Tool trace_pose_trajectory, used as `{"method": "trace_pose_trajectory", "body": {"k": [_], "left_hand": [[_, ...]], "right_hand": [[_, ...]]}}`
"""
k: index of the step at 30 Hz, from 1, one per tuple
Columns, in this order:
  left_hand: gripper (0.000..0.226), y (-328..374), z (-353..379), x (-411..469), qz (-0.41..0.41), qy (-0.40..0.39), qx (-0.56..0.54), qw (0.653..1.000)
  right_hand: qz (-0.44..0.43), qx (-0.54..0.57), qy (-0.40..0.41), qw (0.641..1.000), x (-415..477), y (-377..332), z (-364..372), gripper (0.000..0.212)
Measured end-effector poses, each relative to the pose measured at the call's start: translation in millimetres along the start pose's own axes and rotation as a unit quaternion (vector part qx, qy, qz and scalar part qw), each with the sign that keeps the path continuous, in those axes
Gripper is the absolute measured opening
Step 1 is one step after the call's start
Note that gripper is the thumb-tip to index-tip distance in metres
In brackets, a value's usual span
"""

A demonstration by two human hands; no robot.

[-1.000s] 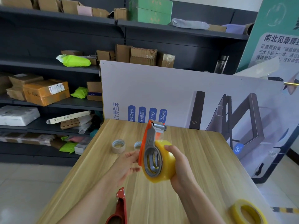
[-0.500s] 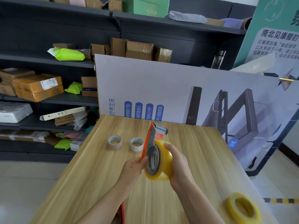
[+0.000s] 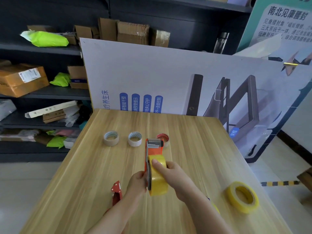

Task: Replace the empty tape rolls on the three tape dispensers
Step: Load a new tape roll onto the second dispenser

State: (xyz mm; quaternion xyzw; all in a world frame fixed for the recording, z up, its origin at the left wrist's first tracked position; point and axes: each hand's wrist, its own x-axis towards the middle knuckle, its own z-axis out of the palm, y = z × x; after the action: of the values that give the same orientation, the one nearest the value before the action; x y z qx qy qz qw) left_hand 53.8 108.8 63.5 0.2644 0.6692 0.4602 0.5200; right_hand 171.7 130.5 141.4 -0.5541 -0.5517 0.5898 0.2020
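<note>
1. Nearest on the wooden table [image 3: 84, 191]: a red tape dispenser [image 3: 116, 193] lies just left of the left forearm, untouched, partly hidden; can't tell if it carries a roll
2. A spare yellow tape roll [image 3: 242, 197] lies flat near the right edge, well apart from the hands; a sliver of another yellow thing shows behind the right forearm, too hidden to name
3. Left hand [image 3: 137, 184] is clenched on the side of the orange tape dispenser [image 3: 152, 147], held above the table with its cutter end pointing away
4. Right hand [image 3: 175, 178] wraps the fresh yellow roll [image 3: 158, 174] sitting on that dispenser's hub, thumb on top of the roll, fingers under
5. Judgement: roll looks seated or nearly so; tape not visibly threaded to the cutter
6. Risks: roll half-seated on the hub could slip off if the right hand lets go; tape end may stick back on the roll or feed sticky side wrong; toothed blade close to fingers when threading
7. Far side: three empty cores in a row, two white-ish cores [image 3: 111, 138] [image 3: 135, 139] and a red-lined core [image 3: 163, 138] just behind the dispenser's nose
</note>
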Motion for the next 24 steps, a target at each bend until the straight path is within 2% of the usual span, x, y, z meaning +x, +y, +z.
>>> {"method": "trace_pose_trajectory", "body": {"k": [3,5,9,12,15,19,24], "left_hand": [[0.028,-8,1,4,-0.012,0.008,0.0,1.0],[0.029,-15,1,5,-0.011,0.021,0.028,0.999],[0.034,-32,7,3,-0.037,0.025,0.049,0.998],[0.031,-45,9,2,-0.093,0.011,0.075,0.993],[0.033,-59,10,-2,-0.152,0.0,0.086,0.985],[0.04,-81,15,-13,-0.216,-0.023,-0.002,0.976],[0.027,-104,18,-19,-0.294,-0.015,-0.094,0.951]], "right_hand": [[-0.015,-0.103,0.047,0.993,3,8,-5,0.054],[-0.043,-0.19,0.083,0.977,1,14,-5,0.045],[-0.095,-0.268,0.088,0.955,-1,36,1,0.053],[-0.111,-0.293,0.094,0.945,0,51,1,0.052],[-0.082,-0.286,0.093,0.95,3,69,0,0.057],[-0.052,-0.302,0.086,0.948,7,94,-1,0.063],[-0.015,-0.314,0.068,0.947,13,115,-2,0.056]]}}
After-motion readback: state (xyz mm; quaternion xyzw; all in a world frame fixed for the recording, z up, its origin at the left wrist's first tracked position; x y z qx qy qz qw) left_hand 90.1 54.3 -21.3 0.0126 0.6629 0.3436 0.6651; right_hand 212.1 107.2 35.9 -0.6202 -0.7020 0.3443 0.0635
